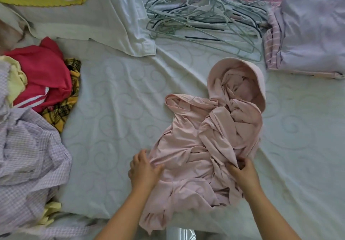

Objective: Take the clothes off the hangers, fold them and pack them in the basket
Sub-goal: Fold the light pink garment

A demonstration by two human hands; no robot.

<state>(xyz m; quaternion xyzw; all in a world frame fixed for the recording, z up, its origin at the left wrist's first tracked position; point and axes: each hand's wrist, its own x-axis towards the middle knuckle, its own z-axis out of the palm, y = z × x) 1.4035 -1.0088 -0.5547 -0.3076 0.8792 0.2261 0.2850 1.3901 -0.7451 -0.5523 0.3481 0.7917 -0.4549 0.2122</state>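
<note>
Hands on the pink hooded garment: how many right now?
2. The left hand presses on the near-left edge of the pink hooded garment; the right hand pinches a fold at its near-right side. Neither is hidden.

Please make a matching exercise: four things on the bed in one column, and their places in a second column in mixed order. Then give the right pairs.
Things:
1. pink hooded garment
2. pile of hangers
3. red garment
4. folded lilac clothes

Places:
A. far right of the bed
B. far middle
C. left edge, in a heap of clothes
D. near middle, under both hands

Pairs: 1-D, 2-B, 3-C, 4-A
</note>
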